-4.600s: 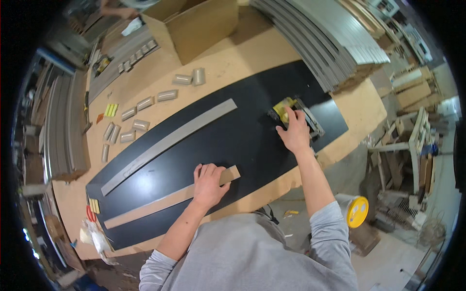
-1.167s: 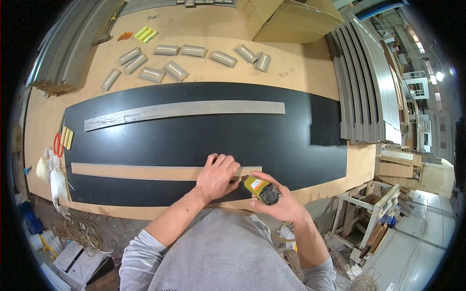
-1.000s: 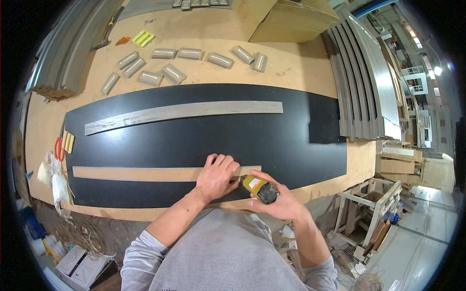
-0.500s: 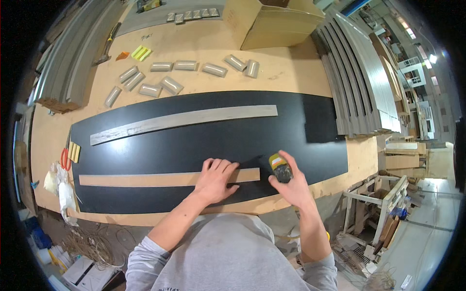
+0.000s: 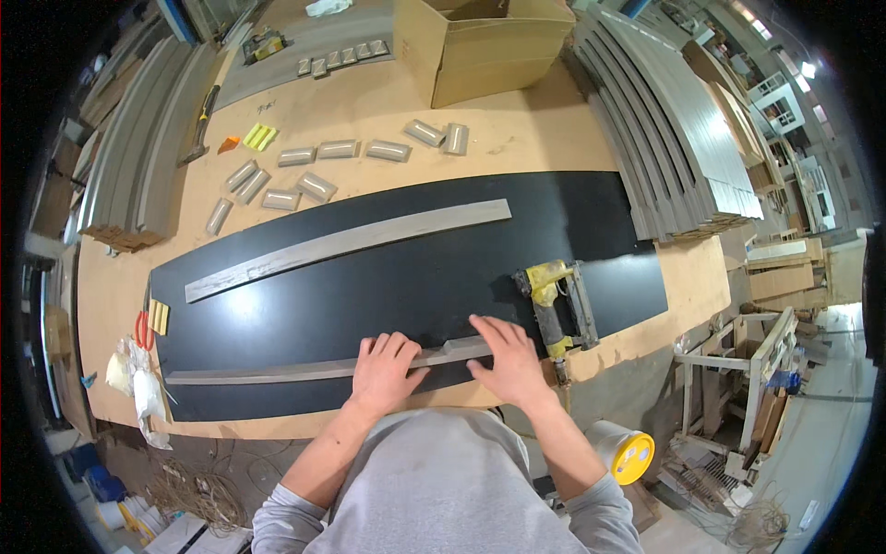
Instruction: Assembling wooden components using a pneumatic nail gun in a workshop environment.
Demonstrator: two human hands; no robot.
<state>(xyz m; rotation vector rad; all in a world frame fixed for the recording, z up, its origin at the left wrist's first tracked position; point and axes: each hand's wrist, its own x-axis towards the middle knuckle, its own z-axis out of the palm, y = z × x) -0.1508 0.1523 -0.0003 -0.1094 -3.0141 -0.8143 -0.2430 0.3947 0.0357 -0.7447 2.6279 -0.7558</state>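
A long narrow grey strip (image 5: 277, 374) lies along the near edge of the black panel (image 5: 369, 286). My left hand (image 5: 388, 374) closes over it right of its middle, fingers on the far side and thumb on the near side. Toward its right end, my right hand (image 5: 512, 365) straddles it, fingers beyond it and thumb nearer me. The strip's far right end is hidden under that hand. A yellow and black nail gun (image 5: 554, 309) rests on the panel just right of my right hand. Farther back lies a second grey strip (image 5: 351, 242), slanting upward to the right.
Several small wrapped packets (image 5: 337, 149) lie behind the panel. A cardboard box (image 5: 498, 55) and stacked grey profiles (image 5: 664, 129) stand at the back right, more profiles (image 5: 152, 138) at left. Red-handled scissors (image 5: 142, 330) lie at the panel's left end; a hammer (image 5: 200, 129) lies farther back.
My right hand has let go of the nail gun, now lying on the panel, and moved left onto the near strip. That strip has turned from its tan face to a grey one.
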